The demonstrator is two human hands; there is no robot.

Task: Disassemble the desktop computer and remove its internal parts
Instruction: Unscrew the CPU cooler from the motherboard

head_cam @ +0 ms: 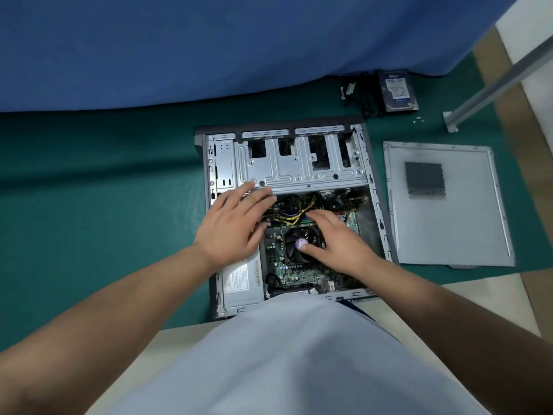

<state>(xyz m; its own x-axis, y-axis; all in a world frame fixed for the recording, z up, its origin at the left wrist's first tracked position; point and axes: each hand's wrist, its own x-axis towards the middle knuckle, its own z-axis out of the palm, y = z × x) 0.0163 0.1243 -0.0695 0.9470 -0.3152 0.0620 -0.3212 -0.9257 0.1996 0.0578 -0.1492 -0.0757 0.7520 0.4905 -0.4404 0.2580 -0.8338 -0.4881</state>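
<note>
An open desktop computer case (375, 205) lies flat on a green mat. Inside it are a silver drive cage (299, 163), a green motherboard (287, 271), a black CPU fan (294, 247) with a purple sticker, yellow and black cables (294, 209) and a silver power supply (242, 283). My left hand (236, 223) lies with straight fingers over the cables, its fingertips at the drive cage's lower edge. My right hand (332, 238) rests over the fan and motherboard, thumb on the fan hub, fingers reaching toward the cables. Neither hand plainly grips anything.
The removed side panel (466, 232) lies right of the case. A hard drive (396, 91) with black cables (369, 97) sits behind it, with small screws (418, 119) nearby. A blue cloth (209, 40) hangs at the back. A metal bar (493, 82) slants at the upper right.
</note>
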